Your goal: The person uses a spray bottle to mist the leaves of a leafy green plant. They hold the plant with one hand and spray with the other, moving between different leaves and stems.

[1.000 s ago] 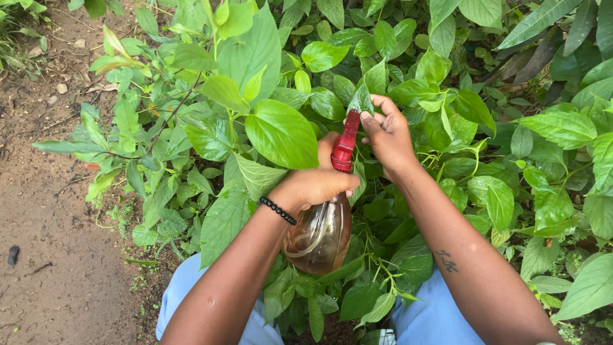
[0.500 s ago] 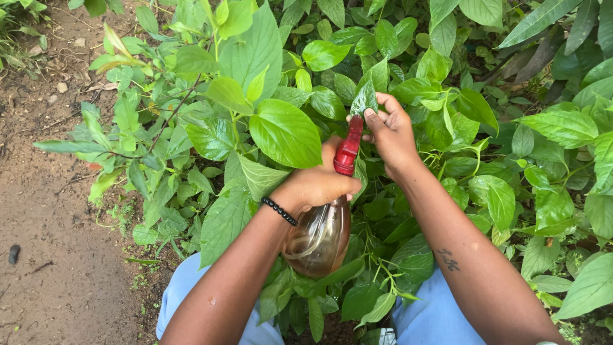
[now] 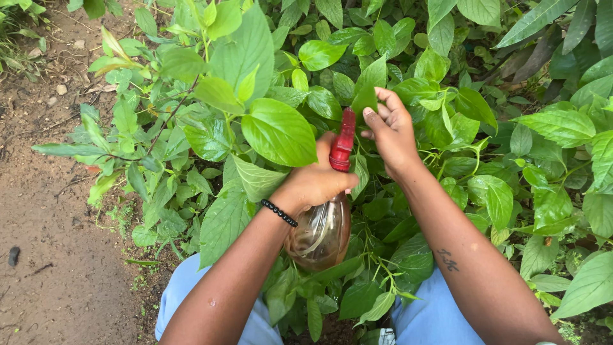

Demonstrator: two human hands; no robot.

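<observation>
The left hand (image 3: 316, 182) stays clamped around the neck of the spray bottle (image 3: 322, 230), its red nozzle (image 3: 343, 140) aimed up into the plant. The right hand (image 3: 393, 131) pinches a leaf (image 3: 369, 86) between thumb and fingers, just beside the nozzle tip. Over the last second the leaf has been lifted and turned slightly, and the nozzle has risen closer to it. The leaf now faces the nozzle. A black bead bracelet (image 3: 278, 211) circles the left wrist.
</observation>
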